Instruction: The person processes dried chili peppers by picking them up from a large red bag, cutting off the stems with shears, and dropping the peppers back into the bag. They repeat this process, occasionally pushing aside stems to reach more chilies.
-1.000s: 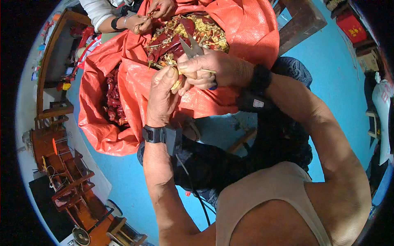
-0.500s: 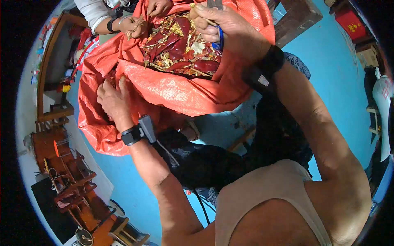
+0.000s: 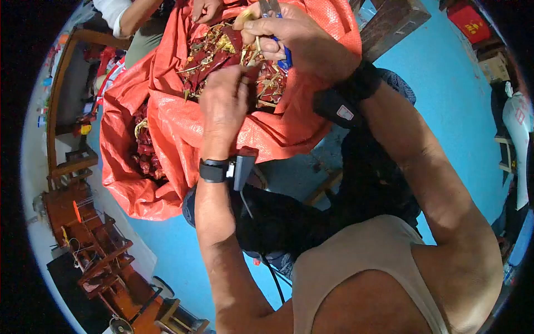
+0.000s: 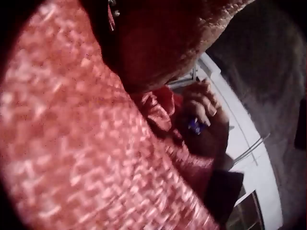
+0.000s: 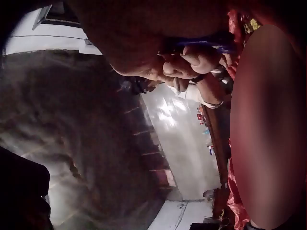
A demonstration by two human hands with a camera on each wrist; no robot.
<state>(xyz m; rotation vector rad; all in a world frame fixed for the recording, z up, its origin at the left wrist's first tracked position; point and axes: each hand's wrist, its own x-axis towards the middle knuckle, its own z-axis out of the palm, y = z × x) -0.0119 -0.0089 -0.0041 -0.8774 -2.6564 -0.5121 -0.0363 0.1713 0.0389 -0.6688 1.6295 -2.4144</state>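
My right hand (image 3: pixel 289 39) grips blue-handled scissors (image 3: pixel 285 60), their blades pointing up and away from me. A pale, yellowish bit (image 3: pixel 243 20) shows at the thumb and fingertips of this hand. My left hand (image 3: pixel 225 100) reaches, back up, over the near side of the pile of dried red chilies and pale scraps (image 3: pixel 208 61) in the large red sack (image 3: pixel 222 125). Its fingertips are turned down and mostly hidden, so I cannot tell whether they hold anything. In the left wrist view the left hand (image 4: pixel 158 43) is a dark shape above the sack.
A second red sack opening at the left holds dark red chilies (image 3: pixel 146 147) with a pale tuft on top. Another person's hand (image 3: pixel 207 10) is at the pile's far edge. A dark wooden piece (image 3: pixel 395 28) stands right of the sack, above the blue floor (image 3: pixel 445 72).
My left hand went from beside the scissors to the left sack opening, then right to the large pile. The right hand moved up and away. One of the other person's hands withdrew from the pile.
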